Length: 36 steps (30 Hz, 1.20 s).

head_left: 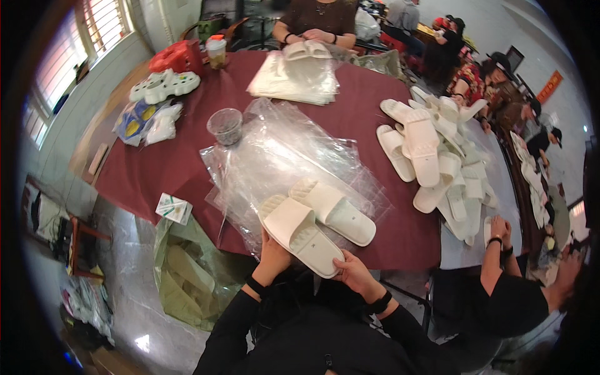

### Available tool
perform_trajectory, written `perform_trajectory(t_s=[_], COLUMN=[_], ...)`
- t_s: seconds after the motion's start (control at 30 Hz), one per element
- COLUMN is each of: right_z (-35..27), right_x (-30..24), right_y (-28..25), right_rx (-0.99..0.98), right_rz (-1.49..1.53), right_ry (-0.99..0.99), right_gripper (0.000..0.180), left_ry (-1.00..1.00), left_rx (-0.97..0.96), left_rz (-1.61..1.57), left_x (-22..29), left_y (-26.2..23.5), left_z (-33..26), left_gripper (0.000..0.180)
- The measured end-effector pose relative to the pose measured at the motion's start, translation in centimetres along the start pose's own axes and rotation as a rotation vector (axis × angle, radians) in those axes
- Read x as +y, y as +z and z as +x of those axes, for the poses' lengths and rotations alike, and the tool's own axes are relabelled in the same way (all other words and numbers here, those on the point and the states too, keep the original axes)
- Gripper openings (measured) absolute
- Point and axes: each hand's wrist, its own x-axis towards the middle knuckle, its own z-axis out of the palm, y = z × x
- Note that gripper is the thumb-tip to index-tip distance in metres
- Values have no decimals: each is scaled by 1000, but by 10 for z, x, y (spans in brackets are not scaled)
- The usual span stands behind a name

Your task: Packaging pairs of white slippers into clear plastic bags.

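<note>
Both my hands hold one cream slide slipper (pixel 302 235) at the table's near edge. My left hand (pixel 273 255) grips its left side, with the fingers partly hidden under it. At the slipper's near right end, my right hand (pixel 357 274) pinches the edge between thumb and fingers. A second cream slipper (pixel 334 211) lies just beyond it to the right, on a spread stack of clear plastic bags (pixel 287 147). A clear round tub (pixel 225 127) with small dark contents stands on the bags' far left part.
A pile of cream slippers (pixel 447 150) covers the table's right side. Across the table (pixel 144 181), a person (pixel 319 25) handles slippers over a stack of bags (pixel 294 78). Another person's hands (pixel 497 231) are close on my right. A green sack (pixel 181 281) stands at lower left.
</note>
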Motion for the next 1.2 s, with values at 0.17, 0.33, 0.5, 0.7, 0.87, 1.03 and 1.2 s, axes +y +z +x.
perform_trajectory(t_s=[0.17,0.33,0.5,0.7,0.87,1.03,1.2], right_z=[-3,-4,56,97,95,60,29], right_x=[9,-15,-28,-46,-40,-59,-71], right_y=[-7,27,19,42,43,23,24], right_rx=[317,622,193,-9,6,4,-17], right_rz=[-271,-1407,-1476,-1356,-1166,-735,-639], right_ry=[-406,-898,-1006,-686,-943,-537,-648], right_gripper=[41,39,35,43,42,42,45], left_ry=[-10,27,92,71,59,33,63], left_rx=[-7,79,66,60,29,-126,-177], left_rz=[75,116,160,135,172,216,226], left_x=[13,1,-3,1,-9,9,6], left_y=[1,-4,-5,-5,3,-15,-25], left_z=[4,-6,0,3,-6,9,18], left_gripper=[53,51,54,54,54,59,59])
